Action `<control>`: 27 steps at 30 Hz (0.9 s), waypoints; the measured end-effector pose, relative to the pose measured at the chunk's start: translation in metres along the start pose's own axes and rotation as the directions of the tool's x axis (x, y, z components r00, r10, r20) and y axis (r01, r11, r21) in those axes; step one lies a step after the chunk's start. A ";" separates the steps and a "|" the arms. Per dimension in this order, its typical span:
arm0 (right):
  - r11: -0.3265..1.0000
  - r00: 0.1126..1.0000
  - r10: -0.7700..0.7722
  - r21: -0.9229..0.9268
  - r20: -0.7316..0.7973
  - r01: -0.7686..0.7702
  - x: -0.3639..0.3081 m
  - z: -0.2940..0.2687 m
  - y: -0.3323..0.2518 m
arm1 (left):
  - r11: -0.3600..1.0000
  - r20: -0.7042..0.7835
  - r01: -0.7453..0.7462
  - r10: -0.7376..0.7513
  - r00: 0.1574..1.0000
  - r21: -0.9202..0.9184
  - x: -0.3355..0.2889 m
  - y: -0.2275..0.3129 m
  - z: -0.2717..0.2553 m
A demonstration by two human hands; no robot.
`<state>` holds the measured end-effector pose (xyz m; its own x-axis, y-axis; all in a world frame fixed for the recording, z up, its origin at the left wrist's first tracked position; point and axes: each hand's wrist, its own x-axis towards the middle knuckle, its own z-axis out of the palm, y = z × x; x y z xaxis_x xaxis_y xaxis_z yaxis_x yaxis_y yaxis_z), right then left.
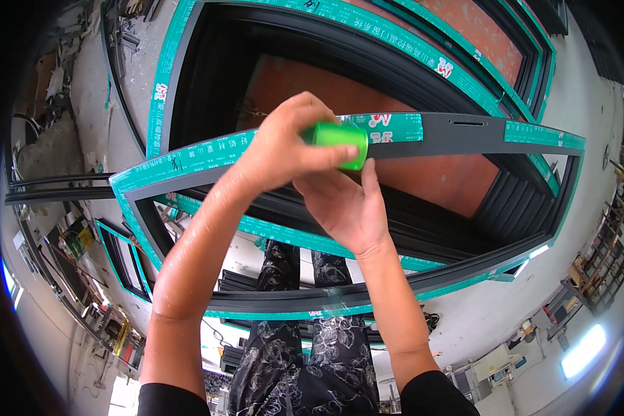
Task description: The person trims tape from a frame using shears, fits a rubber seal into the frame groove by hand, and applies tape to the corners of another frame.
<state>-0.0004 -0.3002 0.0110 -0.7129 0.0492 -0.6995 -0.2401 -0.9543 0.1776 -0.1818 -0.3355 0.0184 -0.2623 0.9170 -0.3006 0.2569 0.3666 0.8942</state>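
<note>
My left hand is closed on a bright green roll, which looks like tape and is blurred by motion. It holds the roll against the upper bar of a dark grey window frame partly covered in green printed film. Just below sits my right hand, its palm showing and its thumb stretched up beside the roll. The other fingers of that hand are partly hidden behind my left hand and the bar. Around the slot to the right, the bar is bare of film.
Beyond lies a larger film-edged dark frame, with another frame at the upper right. Long dark profiles stick out at the left. A small frame leans lower left. Shelving stands along the right side.
</note>
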 end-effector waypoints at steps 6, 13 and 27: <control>0.964 0.986 -0.067 0.266 0.154 0.024 -0.004 -0.027 0.015 | 0.879 0.021 -0.236 0.250 0.968 0.414 -0.023 0.005 0.005; 0.952 0.955 -0.071 0.266 -0.287 0.151 0.057 -0.073 -0.004 | 0.969 0.103 0.208 -0.223 0.969 0.133 0.053 -0.056 -0.010; 0.945 0.961 -0.148 -0.320 -0.233 0.068 0.044 -0.081 -0.023 | 0.997 -0.158 0.062 -0.069 0.985 -0.052 0.023 -0.007 -0.004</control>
<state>0.0268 -0.3003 -0.0796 -0.4961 0.1201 -0.8599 -0.0645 -0.9927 -0.1014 -0.1932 -0.3179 0.0072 -0.4232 0.8529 -0.3055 0.1917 0.4139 0.8899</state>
